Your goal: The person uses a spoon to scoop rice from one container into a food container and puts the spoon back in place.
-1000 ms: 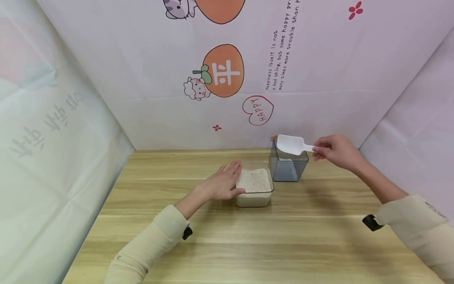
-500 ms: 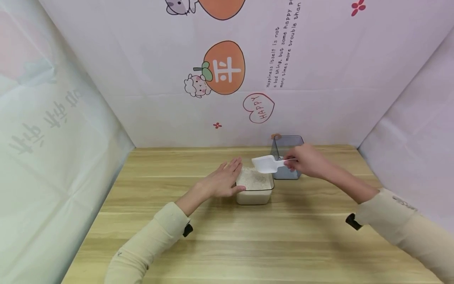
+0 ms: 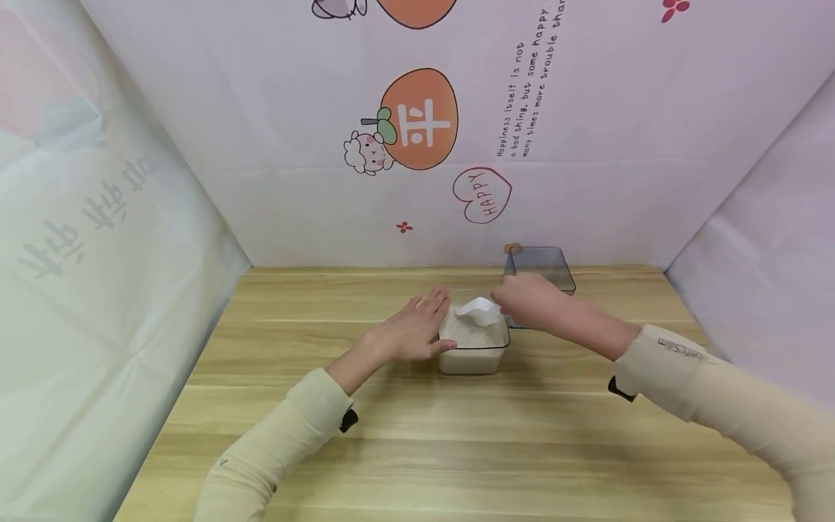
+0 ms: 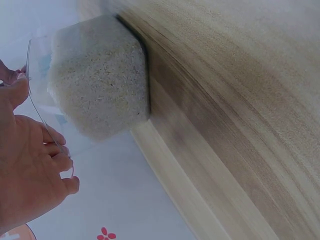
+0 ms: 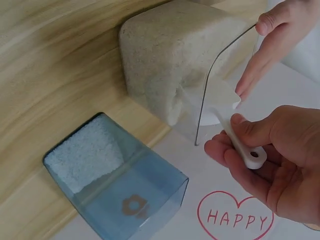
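Observation:
A clear square container (image 3: 471, 365) holds pale rice (image 4: 102, 80). My left hand (image 3: 414, 331) rests against its left side, fingers extended and thumb at the near rim. My right hand (image 3: 535, 301) grips a white scoop (image 3: 481, 312) by its handle (image 5: 239, 142). The scoop's bowl is inside the clear container, down at the rice, and its tip is partly hidden. Just behind my right hand stands a taller bluish see-through container (image 5: 155, 180). White grains (image 5: 92, 152) lie at its bottom in the right wrist view.
The containers stand on a wood-grain table (image 3: 417, 442), near its back edge. A white printed backdrop (image 3: 293, 203) rises behind them, with similar sheets at the left (image 3: 98, 290) and right (image 3: 770, 275).
My right hand has carried the scoop leftward and down, from over the bluish container to the rice in the clear one, and the scoop has tilted. My left hand has kept its place.

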### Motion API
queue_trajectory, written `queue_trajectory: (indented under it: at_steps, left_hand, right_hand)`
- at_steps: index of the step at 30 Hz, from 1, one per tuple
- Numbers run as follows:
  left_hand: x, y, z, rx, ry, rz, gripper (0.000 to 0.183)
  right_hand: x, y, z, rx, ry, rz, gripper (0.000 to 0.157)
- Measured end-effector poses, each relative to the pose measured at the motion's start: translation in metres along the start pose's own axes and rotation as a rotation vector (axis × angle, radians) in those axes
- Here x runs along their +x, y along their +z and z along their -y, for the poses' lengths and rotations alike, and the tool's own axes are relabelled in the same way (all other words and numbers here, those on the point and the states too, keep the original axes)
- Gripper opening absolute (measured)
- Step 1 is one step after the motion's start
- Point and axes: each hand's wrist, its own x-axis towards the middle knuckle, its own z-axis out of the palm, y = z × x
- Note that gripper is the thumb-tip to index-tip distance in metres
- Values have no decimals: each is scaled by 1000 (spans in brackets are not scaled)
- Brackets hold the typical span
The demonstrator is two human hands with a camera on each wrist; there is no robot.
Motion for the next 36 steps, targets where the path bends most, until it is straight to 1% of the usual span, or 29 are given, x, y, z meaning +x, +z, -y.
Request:
queue_trajectory:
  at_steps: [4,8,11,14,16,21,23,25,26,28,30,32,34,36]
  left_hand:
    - [0,-1,-1,12,-5,15,89]
    - [0,-3,-1,22,-6,23,89]
    - [1,-5,0,19,-5,21,89]
    - [2,-4,1,24,0,19,88]
    - [2,-3,1,30,4,21,88]
    - [2,-3,1,26,6,30,88]
    - [2,-3,1,23,2,34,88]
    - [3,-3,0,27,-2,39,88]
    - [3,-3,0,29,-4,40,88]
    - [3,-3,0,31,-5,42,87]
    - [4,-3,1,34,-4,45,87]
    - [4,-3,0,33,-4,47,87]
    - [4,-3,1,32,-7,48,87]
    - [4,-3,1,33,-10,46,88]
  right_hand:
    - [9,0,2,-85,-26,-19,21]
    - [19,-1,4,-242,-85,-57,23]
    - [27,-2,6,-322,-132,-70,25]
    - [32,0,7,-364,-175,-72,26]
    - [35,1,7,-393,-198,-89,26]
    - [38,2,9,-477,-211,-141,26]
    - [39,3,9,-495,-212,-138,26]
    - [39,3,8,-472,-210,-104,25]
    - [40,2,7,-444,-205,-67,24]
    - [41,2,4,-343,-180,38,17]
    - [43,2,0,-207,-126,170,11]
    - [45,2,-5,-99,-70,277,5]
    - [47,1,-8,-4,-13,354,5]
    - [48,1,-11,49,-7,398,4]
